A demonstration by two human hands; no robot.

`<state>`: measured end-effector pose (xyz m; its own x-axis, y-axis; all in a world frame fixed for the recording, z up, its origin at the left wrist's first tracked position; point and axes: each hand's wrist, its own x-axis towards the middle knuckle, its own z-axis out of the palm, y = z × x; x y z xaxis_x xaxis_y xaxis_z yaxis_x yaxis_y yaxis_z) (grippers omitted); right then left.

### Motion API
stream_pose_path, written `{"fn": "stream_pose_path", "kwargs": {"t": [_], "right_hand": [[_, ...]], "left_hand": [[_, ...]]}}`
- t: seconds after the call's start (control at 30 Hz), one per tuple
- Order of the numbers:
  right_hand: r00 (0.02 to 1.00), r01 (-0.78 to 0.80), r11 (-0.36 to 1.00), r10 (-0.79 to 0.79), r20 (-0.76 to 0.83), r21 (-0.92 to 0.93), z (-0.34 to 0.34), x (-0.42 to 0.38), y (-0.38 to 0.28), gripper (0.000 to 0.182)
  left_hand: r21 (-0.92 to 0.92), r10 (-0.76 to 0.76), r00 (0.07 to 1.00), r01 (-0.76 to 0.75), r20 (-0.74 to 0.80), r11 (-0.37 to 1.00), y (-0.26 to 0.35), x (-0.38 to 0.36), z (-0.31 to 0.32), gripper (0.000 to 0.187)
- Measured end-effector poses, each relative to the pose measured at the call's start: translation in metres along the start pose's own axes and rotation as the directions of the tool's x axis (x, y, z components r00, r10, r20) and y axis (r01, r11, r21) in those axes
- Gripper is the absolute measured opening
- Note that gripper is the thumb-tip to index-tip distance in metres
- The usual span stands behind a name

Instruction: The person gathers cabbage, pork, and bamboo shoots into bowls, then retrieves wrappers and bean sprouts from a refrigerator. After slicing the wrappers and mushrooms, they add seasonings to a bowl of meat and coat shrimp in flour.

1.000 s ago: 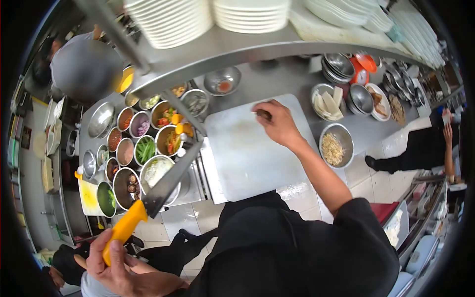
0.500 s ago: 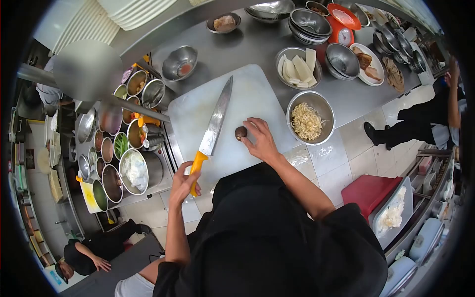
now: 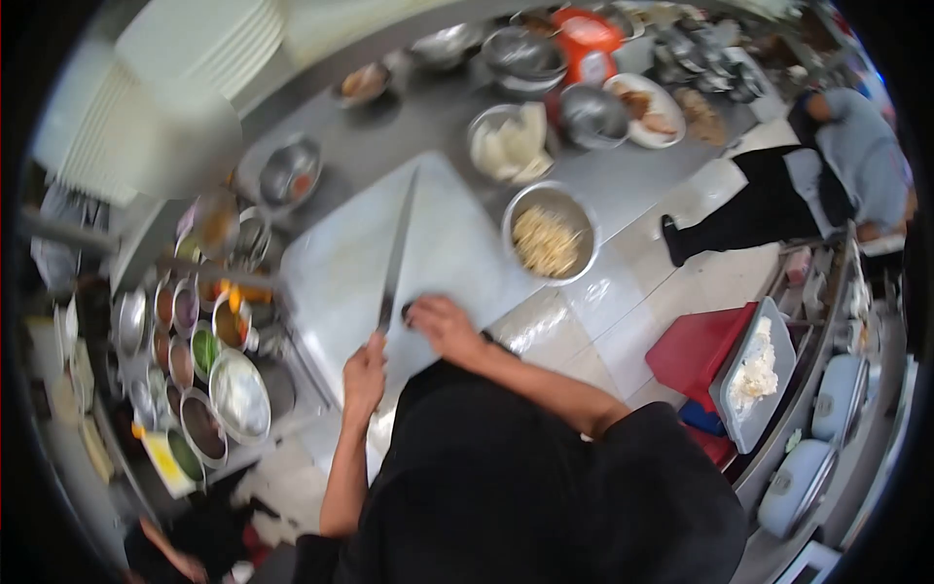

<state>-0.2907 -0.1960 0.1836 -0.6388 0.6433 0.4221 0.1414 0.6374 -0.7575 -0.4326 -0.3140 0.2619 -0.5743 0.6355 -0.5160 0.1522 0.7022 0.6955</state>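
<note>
A white cutting board (image 3: 341, 253) lies on the steel counter before me. My left hand (image 3: 365, 375) is wrapped round the handle of a long knife (image 3: 399, 248), whose blade is raised on edge and points away from me. Close to the right of the blade's base, my right hand (image 3: 446, 329) has its fingers on a small dark round item (image 3: 408, 312), near the board's front edge. The item is mostly covered by the fingertips and blurred.
Right of the board stands a bowl of bean sprouts (image 3: 547, 238), with a bowl of white slices (image 3: 509, 146) behind it. Many containers (image 3: 239, 394) fill the left side. A co-worker (image 3: 827, 180) bends at the far right; another person (image 3: 185, 545) is at the lower left.
The view has shifted. My left hand now grips the knife more firmly, with the blade turned from flat to upright. My right hand and the dark item are closer to the knife.
</note>
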Motion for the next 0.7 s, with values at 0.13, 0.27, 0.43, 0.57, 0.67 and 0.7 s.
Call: {"fn": "stream_pose_path", "kwargs": {"t": [0.13, 0.27, 0.43, 0.57, 0.67, 0.7], "right_hand": [[0.998, 0.001, 1.000, 0.001, -0.065, 0.031, -0.007, 0.006, -0.012, 0.020], [1.000, -0.013, 1.000, 0.013, -0.008, -0.002, -0.011, 0.009, -0.014, 0.020], [1.000, -0.010, 0.999, 0.011, 0.006, -0.047, -0.008, 0.008, -0.010, 0.021], [1.000, 0.011, 0.998, -0.010, 0.011, -0.061, -0.009, 0.010, -0.009, 0.023], [1.000, 0.015, 0.998, -0.015, 0.004, -0.056, -0.010, 0.012, -0.012, 0.022], [1.000, 0.011, 0.999, -0.011, 0.006, -0.050, -0.012, 0.012, -0.013, 0.020]], "left_hand": [[0.230, 0.100, 0.992, -0.079, -0.082, 0.970, 0.014, -0.011, 0.000, 0.060], [0.281, 0.045, 0.999, -0.041, -0.007, 0.959, 0.036, -0.023, -0.006, 0.057], [0.300, 0.067, 0.998, -0.057, -0.021, 0.952, 0.010, -0.035, 0.014, 0.051], [0.287, 0.139, 0.989, -0.121, -0.043, 0.950, 0.016, -0.011, 0.024, 0.049], [0.262, 0.053, 0.999, -0.050, -0.007, 0.964, 0.045, -0.017, 0.006, 0.049], [0.280, 0.072, 0.997, -0.065, -0.017, 0.958, 0.041, -0.024, 0.006, 0.050]]}}
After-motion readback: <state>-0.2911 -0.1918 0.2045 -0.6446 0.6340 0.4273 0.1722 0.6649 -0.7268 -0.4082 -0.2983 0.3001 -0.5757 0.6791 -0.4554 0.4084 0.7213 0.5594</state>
